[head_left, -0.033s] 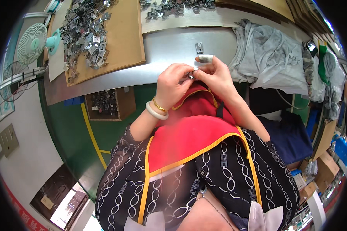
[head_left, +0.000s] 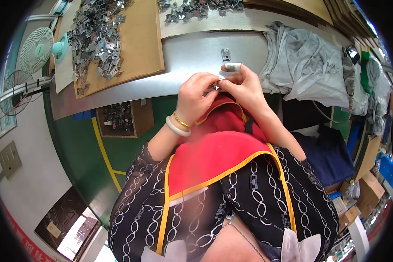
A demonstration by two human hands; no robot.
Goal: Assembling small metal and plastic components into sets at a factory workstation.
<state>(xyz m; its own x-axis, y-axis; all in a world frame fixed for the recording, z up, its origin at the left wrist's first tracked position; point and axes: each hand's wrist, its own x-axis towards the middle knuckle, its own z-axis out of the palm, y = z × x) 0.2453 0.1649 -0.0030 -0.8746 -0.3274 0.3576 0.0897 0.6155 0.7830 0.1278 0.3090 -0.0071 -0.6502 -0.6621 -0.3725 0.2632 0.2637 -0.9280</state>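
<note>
My left hand [head_left: 195,97] and my right hand [head_left: 248,91] meet at the near edge of the metal worktop [head_left: 187,52]. Between their pinched fingertips is a small shiny metal part [head_left: 216,86], mostly hidden by the fingers. A greyish wrap [head_left: 233,67] covers one finger of my right hand. Just beyond the hands, a single flat metal bracket [head_left: 225,54] with holes lies on the worktop. Farther left, a heap of similar small metal brackets [head_left: 105,48] rests on a cardboard sheet [head_left: 142,48].
More metal pieces [head_left: 201,9] lie along the back. Crumpled grey cloth [head_left: 308,56] covers the worktop's right side. A pale green fan [head_left: 37,49] stands at far left. Below the worktop's edge, a cardboard box [head_left: 140,118] holds metal parts. Dark blue cloth [head_left: 325,153] sits at my right.
</note>
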